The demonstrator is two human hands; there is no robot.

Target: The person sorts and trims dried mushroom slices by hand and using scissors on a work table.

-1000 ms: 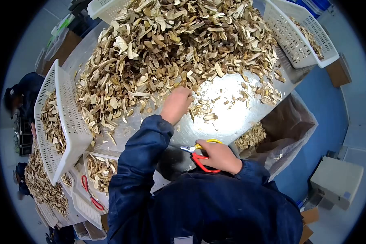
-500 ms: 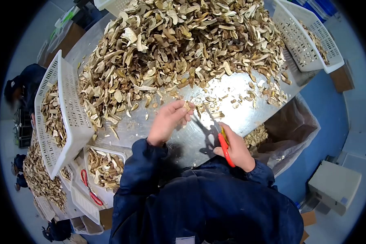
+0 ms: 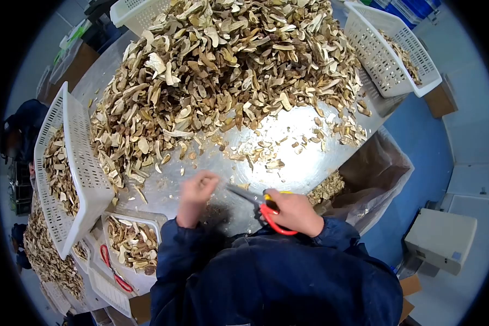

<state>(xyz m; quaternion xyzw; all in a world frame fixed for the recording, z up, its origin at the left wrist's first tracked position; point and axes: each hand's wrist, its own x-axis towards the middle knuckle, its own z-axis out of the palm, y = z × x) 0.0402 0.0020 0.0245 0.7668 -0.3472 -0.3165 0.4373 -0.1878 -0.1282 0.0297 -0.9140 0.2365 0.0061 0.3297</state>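
Note:
My left hand [image 3: 196, 196] is over the near part of the metal table [image 3: 171, 182], its fingers curled together and blurred; what they hold, if anything, is too small to name. To its right my right hand [image 3: 298, 212] grips scissors [image 3: 270, 213] with red and yellow handles, the blades pointing left toward my left hand. Beyond both hands rises a large heap of dried mushroom slices [image 3: 223, 70], with small loose pieces [image 3: 266, 155] scattered on the metal before it.
White baskets of slices stand at left [image 3: 84, 168] and upper right [image 3: 391, 54]. A tray of slices [image 3: 130, 242] and red-handled scissors [image 3: 113, 269] lie lower left. A lined bin [image 3: 375, 179] stands right. Co-workers in dark clothing [image 3: 27, 122] are at far left.
My left hand has drawn back toward me and left, away from the loose pieces. My right hand has moved slightly left, and the scissors have swung from pointing away to pointing left.

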